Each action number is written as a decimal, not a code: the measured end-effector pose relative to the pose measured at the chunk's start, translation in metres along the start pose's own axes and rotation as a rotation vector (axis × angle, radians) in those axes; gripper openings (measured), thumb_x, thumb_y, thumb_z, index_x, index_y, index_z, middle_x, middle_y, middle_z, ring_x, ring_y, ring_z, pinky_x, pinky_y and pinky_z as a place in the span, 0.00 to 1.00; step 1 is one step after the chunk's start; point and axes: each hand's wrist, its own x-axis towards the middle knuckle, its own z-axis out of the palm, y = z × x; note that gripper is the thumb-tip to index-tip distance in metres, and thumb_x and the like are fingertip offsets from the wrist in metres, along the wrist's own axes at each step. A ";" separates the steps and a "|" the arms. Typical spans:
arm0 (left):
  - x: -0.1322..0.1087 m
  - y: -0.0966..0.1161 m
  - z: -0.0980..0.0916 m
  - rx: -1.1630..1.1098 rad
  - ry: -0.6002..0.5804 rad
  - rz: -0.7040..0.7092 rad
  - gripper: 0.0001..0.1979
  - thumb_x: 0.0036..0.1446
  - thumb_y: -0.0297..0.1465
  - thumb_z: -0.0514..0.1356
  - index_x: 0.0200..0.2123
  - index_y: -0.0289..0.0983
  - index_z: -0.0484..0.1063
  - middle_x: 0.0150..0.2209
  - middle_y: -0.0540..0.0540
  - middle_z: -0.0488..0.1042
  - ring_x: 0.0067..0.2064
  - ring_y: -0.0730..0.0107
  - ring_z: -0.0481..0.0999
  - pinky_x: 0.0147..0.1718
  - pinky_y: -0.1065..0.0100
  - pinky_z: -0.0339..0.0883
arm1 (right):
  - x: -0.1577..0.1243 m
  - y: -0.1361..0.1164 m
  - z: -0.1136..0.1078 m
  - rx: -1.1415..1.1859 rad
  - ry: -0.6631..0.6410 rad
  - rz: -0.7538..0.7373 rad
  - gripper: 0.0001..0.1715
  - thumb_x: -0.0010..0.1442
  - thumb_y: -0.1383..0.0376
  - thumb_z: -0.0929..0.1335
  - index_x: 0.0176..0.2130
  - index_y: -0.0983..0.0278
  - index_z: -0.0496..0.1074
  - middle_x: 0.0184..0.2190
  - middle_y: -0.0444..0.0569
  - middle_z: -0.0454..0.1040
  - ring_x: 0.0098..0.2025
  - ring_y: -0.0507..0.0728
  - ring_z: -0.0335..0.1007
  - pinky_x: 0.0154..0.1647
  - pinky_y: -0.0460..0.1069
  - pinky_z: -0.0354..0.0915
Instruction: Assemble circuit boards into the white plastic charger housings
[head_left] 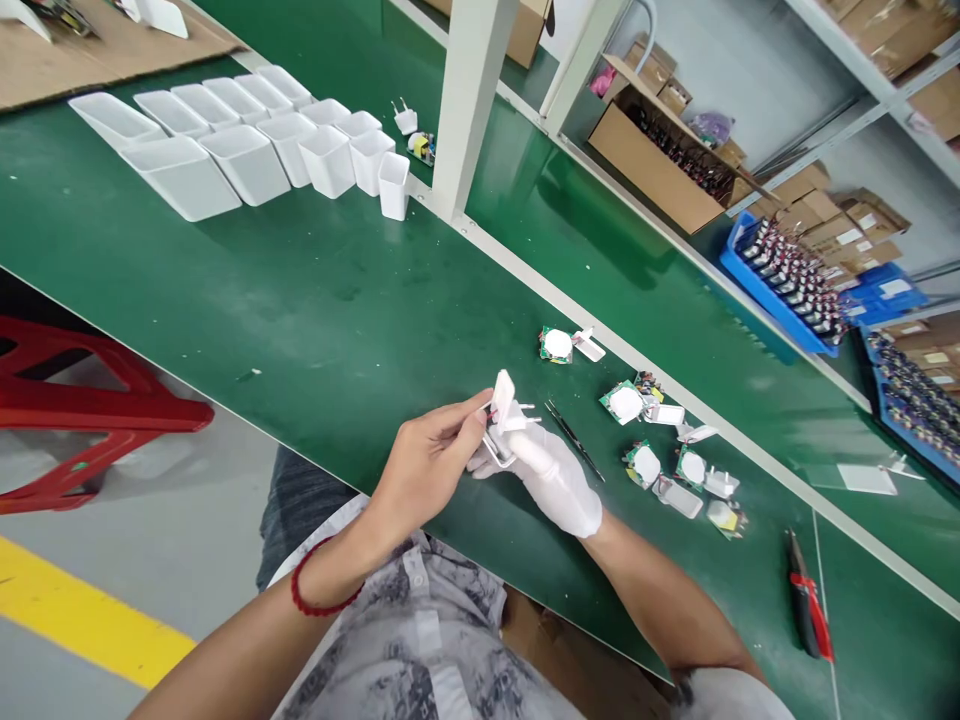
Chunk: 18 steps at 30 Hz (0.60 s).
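My left hand [427, 465], bare with a red cord at the wrist, pinches at the edge of a white plug cap [505, 392] with metal prongs. A bit of red wire shows near its fingertips. In a white glove, my right hand [559, 485] closes round a white plastic housing [498, 448] just below the cap, its open rim facing up. What lies inside the housing is mostly hidden. Black tweezers [574, 440] lie on the green bench right of the glove. Beyond them are several circuit boards [625, 402] with white round pads, wired to white plug caps [679, 497].
Rows of white housings [247, 165] stand at the upper left, near a brown cardboard sheet [105, 60]. A white post [472, 110] rises from the bench. Red-handled pliers [808, 605] lie at right. Blue trays [780, 290] of parts sit behind. A red stool [97, 400] is at left.
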 end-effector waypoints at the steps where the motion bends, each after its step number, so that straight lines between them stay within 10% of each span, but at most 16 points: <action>1: 0.000 0.001 0.000 0.004 0.007 0.006 0.18 0.61 0.39 0.59 0.48 0.35 0.79 0.46 0.44 0.81 0.44 0.64 0.81 0.41 0.72 0.75 | 0.000 -0.001 0.000 -0.010 -0.007 -0.017 0.22 0.59 0.51 0.71 0.44 0.64 0.76 0.38 0.50 0.76 0.35 0.57 0.75 0.41 0.57 0.74; 8: -0.006 -0.004 0.001 0.110 -0.018 0.159 0.18 0.63 0.36 0.57 0.51 0.37 0.77 0.43 0.45 0.81 0.44 0.66 0.79 0.41 0.73 0.74 | -0.001 0.004 -0.002 -0.124 -0.026 -0.101 0.23 0.59 0.48 0.70 0.42 0.64 0.77 0.30 0.49 0.76 0.32 0.57 0.73 0.39 0.55 0.72; 18: 0.003 0.006 -0.004 0.035 0.024 -0.042 0.22 0.59 0.42 0.59 0.49 0.34 0.79 0.43 0.45 0.83 0.44 0.60 0.81 0.38 0.70 0.76 | 0.004 0.003 -0.002 0.097 -0.034 0.018 0.28 0.59 0.47 0.69 0.48 0.64 0.75 0.40 0.52 0.76 0.36 0.60 0.77 0.46 0.62 0.74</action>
